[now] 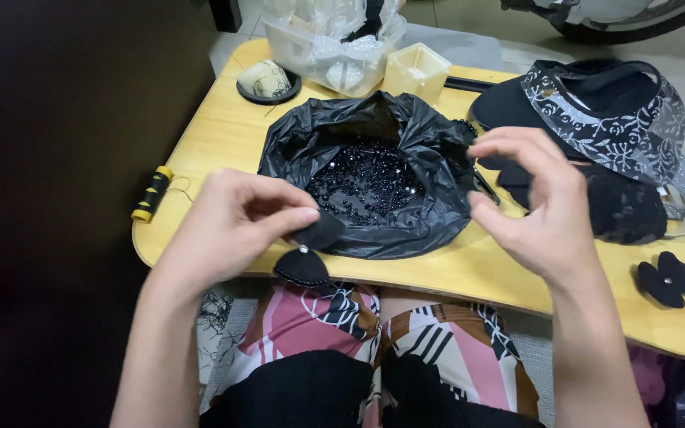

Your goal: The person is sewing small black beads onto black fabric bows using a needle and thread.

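Pale wooden lap tray [223, 143] spans the person's knees over a tiled floor, crowded with craft supplies. At its middle sits a crumpled black plastic bag [430, 158], its mouth rolled open on a heap of small glossy black beads [362, 182].

The left hand [235, 218] pinches a small black fabric petal piece [304, 257] between thumb and forefinger — one lobe is caught in the grip, the other hangs below the near edge of the tray, a pale bead at the waist between them. The right hand [537, 202] hovers beside the bag's right rim, fingers curled with thumb and fingertips nearly meeting; whether they hold a needle or thread I cannot tell.

The petal piece looks light, soft and floppy, likely to fold under its own weight, so the upper lobe close to the bead seems the sound place to hold it. Its long axis runs roughly up and down in the head view, the free lobe pointing toward the person's lap.

Around them: a black and yellow thread spool [152, 194] at the left edge, a clear plastic box [331, 43] at the back, a black lace-trimmed cap [588, 103] on the right, and a finished black fabric flower [670, 279] near the right corner.
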